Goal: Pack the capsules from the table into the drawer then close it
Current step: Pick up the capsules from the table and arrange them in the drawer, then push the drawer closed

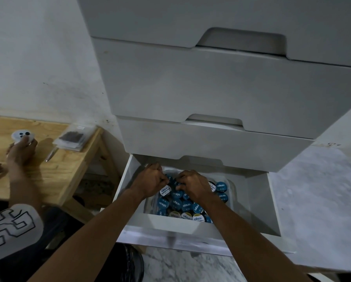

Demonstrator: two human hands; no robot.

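The bottom drawer (258,200) of a white cabinet stands pulled out. Inside it sits a clear plastic tub (231,186) filled with several blue and white-lidded coffee capsules (176,203). Both my hands are down in the tub over the capsules. My left hand (152,181) has its fingers curled at the tub's far left, touching capsules. Beside it, my right hand (193,186) has its fingers bent down among the capsules. Whether either hand grips a capsule is hidden by the fingers.
A wooden table (69,169) stands at the left with clear packets (73,139) and a pen (51,154) on it. Another person's hand (22,151) holds a white round object there. Closed drawers (211,88) rise above the open one. Marble floor lies below.
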